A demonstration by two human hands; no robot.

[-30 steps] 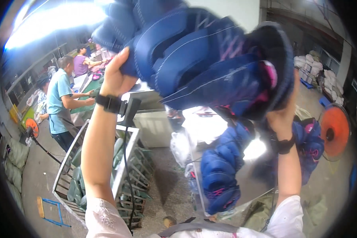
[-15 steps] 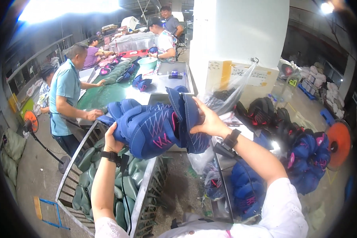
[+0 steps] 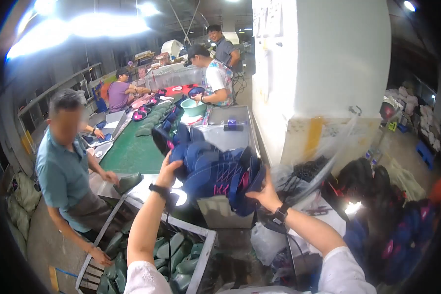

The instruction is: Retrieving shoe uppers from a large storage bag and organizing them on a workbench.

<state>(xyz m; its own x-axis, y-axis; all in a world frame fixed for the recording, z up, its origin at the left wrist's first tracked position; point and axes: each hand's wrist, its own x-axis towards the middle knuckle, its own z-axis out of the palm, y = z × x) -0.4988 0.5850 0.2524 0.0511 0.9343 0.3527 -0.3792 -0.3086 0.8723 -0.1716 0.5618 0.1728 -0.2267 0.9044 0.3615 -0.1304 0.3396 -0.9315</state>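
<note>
A bundle of dark blue shoe uppers [image 3: 208, 171] with pink and light stitching is raised in front of me, squeezed between both hands. My left hand [image 3: 170, 169] is closed on the bundle's left end, thumb up along the side. At the right end, my right hand [image 3: 266, 194] grips the outermost uppers with its thumb towards me. Beneath my left forearm stands a metal-barred cart [image 3: 209, 240] filled with green shoe lasts [image 3: 179, 250].
A co-worker in a light blue shirt [image 3: 59, 166] stands left of the cart, with a hand in it and another near a green last. Ahead runs a green worktable [image 3: 125, 154] with uppers and lasts. A white pillar [image 3: 338, 59] and dark shoe piles [image 3: 362, 183] are at right.
My view has turned and lifted. The bundle remains in both my hands, now over the worktable's near end. The co-worker has leaned towards the cart, one hand now reaching down into it.
</note>
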